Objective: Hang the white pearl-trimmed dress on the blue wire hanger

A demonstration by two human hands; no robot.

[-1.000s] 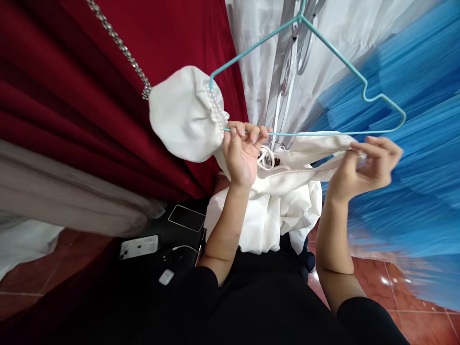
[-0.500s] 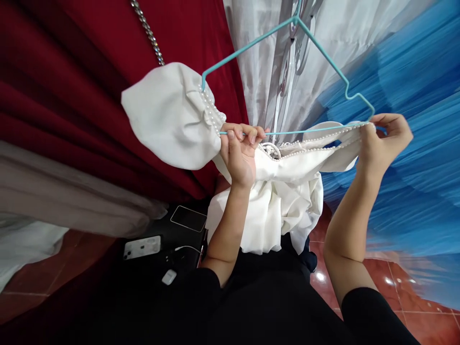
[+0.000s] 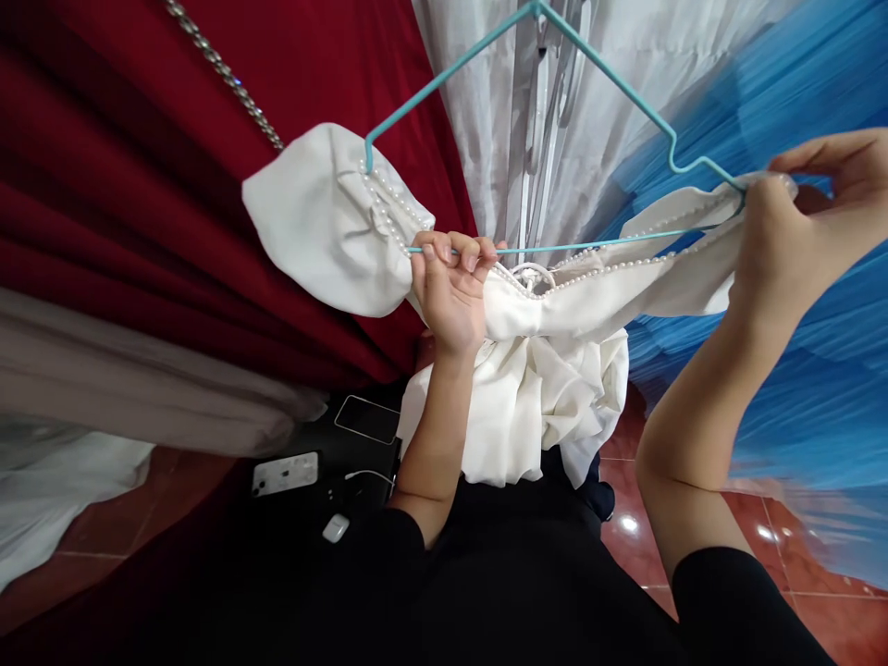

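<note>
A light-blue wire hanger (image 3: 450, 76) has one end inside the pearl-edged strap of a white dress (image 3: 513, 407). The dress's puffed sleeve (image 3: 326, 222) spreads out at the left. My left hand (image 3: 454, 291) has its fingers curled over the hanger's bottom bar, close to that sleeve. At the right, my right hand (image 3: 811, 203) pinches the other pearl-edged strap at the hanger's right corner, with the strap pulled up and outward. The dress's bodice stretches between my hands, and its skirt bunches up below them.
Red fabric (image 3: 277, 55) with a jewelled chain (image 3: 222, 69) hangs left, white fabric (image 3: 645, 55) behind, blue tulle (image 3: 819, 370) right. Two phones (image 3: 286, 474) and a small white case (image 3: 336, 528) lie on a black surface at lower left.
My right hand has moved right and up, nearer the camera, drawing the strap over the hanger's right corner. The hanger has shifted left and up in view. My left hand keeps its hold.
</note>
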